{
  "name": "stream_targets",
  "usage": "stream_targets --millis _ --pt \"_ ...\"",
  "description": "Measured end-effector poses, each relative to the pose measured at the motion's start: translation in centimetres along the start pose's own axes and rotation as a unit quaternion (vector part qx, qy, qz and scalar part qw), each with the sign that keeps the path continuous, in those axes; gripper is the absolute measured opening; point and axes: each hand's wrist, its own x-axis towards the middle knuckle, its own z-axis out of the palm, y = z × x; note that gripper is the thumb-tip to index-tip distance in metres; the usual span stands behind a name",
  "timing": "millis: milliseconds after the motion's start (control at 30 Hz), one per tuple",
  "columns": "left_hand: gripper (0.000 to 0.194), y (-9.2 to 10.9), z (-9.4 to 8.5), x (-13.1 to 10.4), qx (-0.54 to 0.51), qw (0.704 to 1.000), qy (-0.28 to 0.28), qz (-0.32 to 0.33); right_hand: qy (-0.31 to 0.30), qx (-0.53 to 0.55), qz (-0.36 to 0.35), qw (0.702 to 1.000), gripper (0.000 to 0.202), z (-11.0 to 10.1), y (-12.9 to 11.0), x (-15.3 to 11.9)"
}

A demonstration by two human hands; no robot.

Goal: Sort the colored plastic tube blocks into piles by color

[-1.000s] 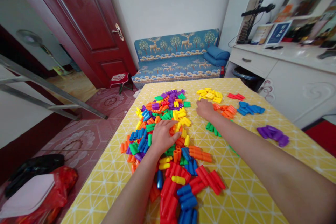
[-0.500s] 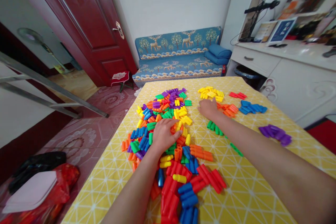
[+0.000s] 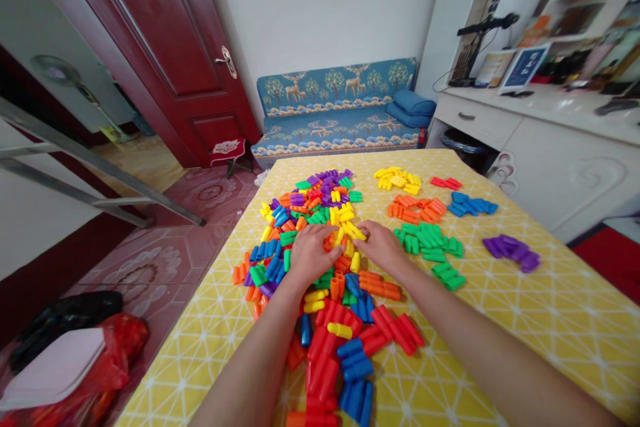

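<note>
On the mixed block pile (image 3: 310, 227), left hand (image 3: 309, 252) and right hand (image 3: 381, 245) palm-down, fingertips buried, grip impossible to tell

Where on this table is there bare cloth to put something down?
Free: the right part of the tablecloth, nearer than the purple pile, and the near left edge. Crowded: the mixed heap under both hands.

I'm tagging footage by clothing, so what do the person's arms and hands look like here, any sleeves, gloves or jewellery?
Both forearms are bare right down to the frame edge, with no sleeve in view. The left hand and right hand wear no gloves, and no watch, bracelet or ring shows on them.
</note>
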Motion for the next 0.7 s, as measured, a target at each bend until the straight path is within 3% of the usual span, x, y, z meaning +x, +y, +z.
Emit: stream_targets --millis 100,200,267,300,367,467,567,700 --pt "0.041 -0.1 0.2 0.0 -0.002 1.000 0.004 0.001 0.028 -0.004 0.026 0.999 0.029 0.0 0.6 -0.8" --pt "0.041 -0.2 0.2 0.0 0.000 1.000 0.003 0.001 0.094 -0.013 0.038 0.995 0.033 -0.6 0.6 -1.3" --pt "0.041 -0.1 0.2 0.0 0.002 1.000 0.001 -0.002 0.099 0.003 0.037 0.994 0.028 -1.6 0.4 -1.6" --pt "0.041 -0.1 0.1 0.0 0.003 1.000 0.000 -0.004 0.071 0.015 0.027 0.997 0.022 -2.2 0.3 -1.8" --pt "0.041 0.0 0.1 0.0 0.004 1.000 -0.003 -0.005 -0.046 0.032 -0.015 0.998 0.016 -3.7 0.0 -2.2" --pt "0.039 0.0 0.0 0.0 0.003 1.000 -0.003 0.000 -0.227 0.013 -0.092 0.970 0.028 -5.6 -0.5 -3.1" --pt "0.039 0.0 0.1 0.0 0.001 1.000 0.002 -0.001 -0.266 -0.055 -0.126 0.954 0.038 -6.5 -1.3 -3.9" --pt "0.039 -0.1 0.2 0.0 -0.005 1.000 0.006 -0.001 -0.257 -0.067 -0.124 0.956 0.030 -6.2 -1.6 -3.6"
